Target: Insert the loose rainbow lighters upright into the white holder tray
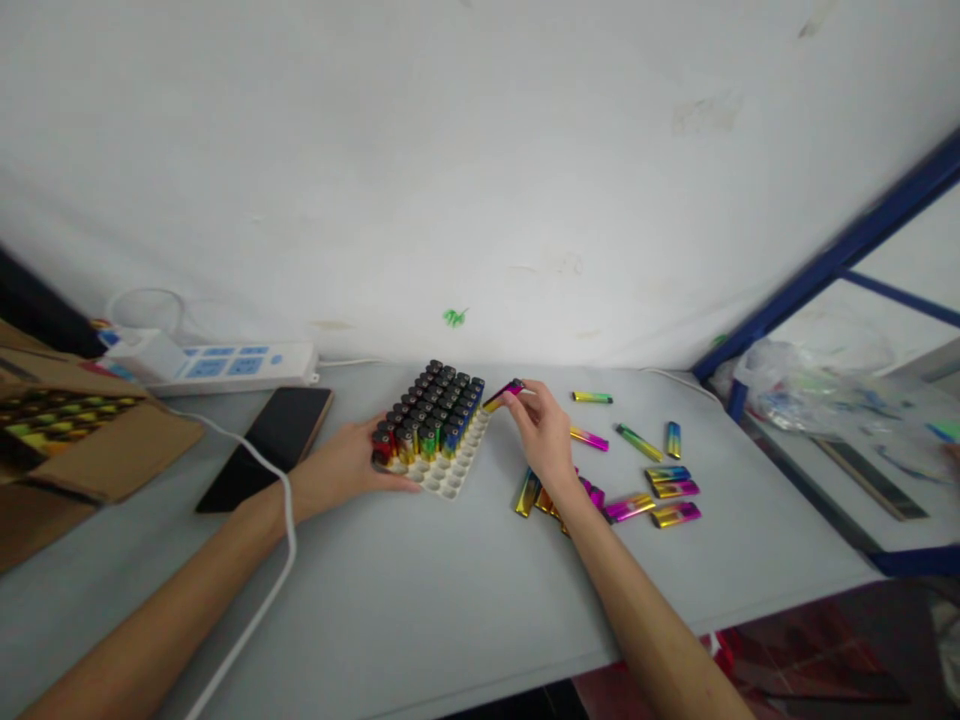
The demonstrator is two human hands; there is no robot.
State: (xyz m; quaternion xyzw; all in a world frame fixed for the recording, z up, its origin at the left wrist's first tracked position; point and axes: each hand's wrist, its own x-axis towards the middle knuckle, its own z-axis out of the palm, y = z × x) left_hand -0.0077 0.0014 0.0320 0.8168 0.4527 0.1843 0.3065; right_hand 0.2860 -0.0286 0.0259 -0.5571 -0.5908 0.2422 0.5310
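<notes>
We seem to be at a small work table (420,600) in a workshop or packing spot, because we see a tray (450,478) full of shiny lighters (427,420), more loose lighters (637,440) lying about, an open cardboard box (112,440), a power strip (240,365) and a plain, marked wall (480,180).

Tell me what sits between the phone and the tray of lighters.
The left hand, gripping the tray, lies between it and the phone, as the head view shows.
</notes>
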